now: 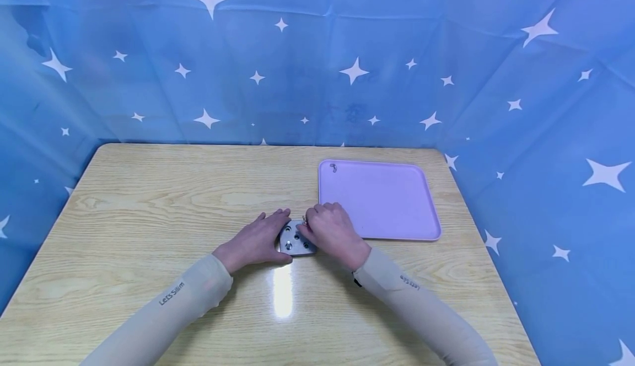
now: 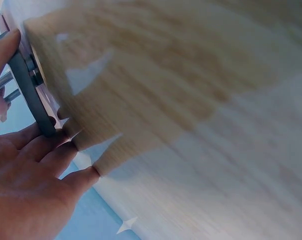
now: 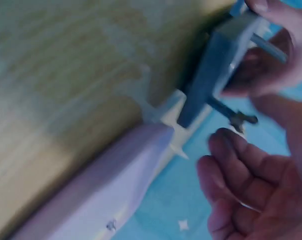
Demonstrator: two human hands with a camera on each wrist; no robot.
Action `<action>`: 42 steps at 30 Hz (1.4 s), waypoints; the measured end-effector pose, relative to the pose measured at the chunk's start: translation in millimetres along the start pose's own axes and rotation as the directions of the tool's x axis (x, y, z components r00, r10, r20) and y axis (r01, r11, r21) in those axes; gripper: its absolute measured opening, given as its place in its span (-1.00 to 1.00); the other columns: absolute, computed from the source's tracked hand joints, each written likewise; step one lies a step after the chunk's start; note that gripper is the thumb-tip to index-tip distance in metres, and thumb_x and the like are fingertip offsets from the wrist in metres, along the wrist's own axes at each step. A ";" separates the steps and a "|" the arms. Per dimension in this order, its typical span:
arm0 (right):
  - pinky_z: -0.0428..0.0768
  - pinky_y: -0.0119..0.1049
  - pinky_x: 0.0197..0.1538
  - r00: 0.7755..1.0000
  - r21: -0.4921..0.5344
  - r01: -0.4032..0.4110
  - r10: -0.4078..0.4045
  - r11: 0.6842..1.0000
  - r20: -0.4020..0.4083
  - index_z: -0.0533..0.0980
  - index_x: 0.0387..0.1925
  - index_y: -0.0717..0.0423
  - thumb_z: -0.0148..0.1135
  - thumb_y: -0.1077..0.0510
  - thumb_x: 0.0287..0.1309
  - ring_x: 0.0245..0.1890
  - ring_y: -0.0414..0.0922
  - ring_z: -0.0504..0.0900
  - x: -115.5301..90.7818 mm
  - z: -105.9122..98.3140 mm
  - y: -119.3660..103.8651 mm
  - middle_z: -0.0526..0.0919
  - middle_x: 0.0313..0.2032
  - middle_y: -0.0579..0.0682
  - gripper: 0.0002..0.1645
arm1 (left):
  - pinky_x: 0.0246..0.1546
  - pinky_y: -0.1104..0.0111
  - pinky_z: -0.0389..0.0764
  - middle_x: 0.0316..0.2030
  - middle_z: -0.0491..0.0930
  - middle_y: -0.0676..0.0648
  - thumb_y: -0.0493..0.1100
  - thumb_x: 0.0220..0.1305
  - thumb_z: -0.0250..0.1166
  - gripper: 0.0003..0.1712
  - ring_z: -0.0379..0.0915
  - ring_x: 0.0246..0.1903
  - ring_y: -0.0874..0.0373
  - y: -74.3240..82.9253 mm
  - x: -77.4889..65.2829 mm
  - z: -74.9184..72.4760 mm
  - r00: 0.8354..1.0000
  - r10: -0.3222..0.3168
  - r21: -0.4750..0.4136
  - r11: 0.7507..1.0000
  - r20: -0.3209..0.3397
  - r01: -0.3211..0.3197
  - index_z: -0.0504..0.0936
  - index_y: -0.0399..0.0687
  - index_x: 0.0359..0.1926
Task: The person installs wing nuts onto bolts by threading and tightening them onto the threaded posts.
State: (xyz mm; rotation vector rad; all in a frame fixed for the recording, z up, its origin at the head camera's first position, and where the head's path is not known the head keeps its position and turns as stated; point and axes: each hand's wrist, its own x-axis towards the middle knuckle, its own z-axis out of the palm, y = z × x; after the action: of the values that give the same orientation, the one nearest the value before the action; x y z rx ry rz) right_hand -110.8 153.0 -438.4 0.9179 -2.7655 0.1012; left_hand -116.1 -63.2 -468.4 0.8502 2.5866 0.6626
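My left hand (image 1: 255,240) grips a grey metal plate (image 1: 299,249) by its left side, thumb at the near edge and fingers at the far edge. The plate has several holes, and threaded bolts (image 3: 269,47) stand up from it. On one bolt sits a wing nut (image 3: 238,120), at the plate's far right corner. My right hand (image 1: 333,232) is at this corner with bent fingers. In the right wrist view, its thumb and forefinger lie either side of the wing nut, with a gap showing between fingertips and nut.
Right of the plate, a purple tray (image 1: 379,195) lies on the wooden table (image 1: 163,206), close beside my right hand. A small metal piece (image 1: 333,167) rests in its far left corner. A blue star-patterned curtain (image 1: 297,96) hangs behind and at the sides.
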 end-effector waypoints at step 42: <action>0.65 -0.21 -0.37 0.995 0.130 -0.063 0.053 0.990 0.083 0.67 -0.22 0.13 0.34 -0.06 0.36 -0.46 -0.10 0.66 -0.5 3.0 -1.6 0.73 -0.41 -0.03 -0.69 | 0.53 -0.13 0.11 0.53 0.22 -0.26 0.20 0.06 0.58 0.11 0.09 0.54 -0.15 -0.7 0.0 -1.2 1.000 0.006 0.006 1.000 0.007 -0.006 0.35 -0.33 0.46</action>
State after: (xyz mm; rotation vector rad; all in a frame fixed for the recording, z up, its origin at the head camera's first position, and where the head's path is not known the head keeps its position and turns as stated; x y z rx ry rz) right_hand -110.1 151.6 -441.5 0.8912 -2.8891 0.2667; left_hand -117.0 -64.1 -467.7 0.8605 2.5822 0.6532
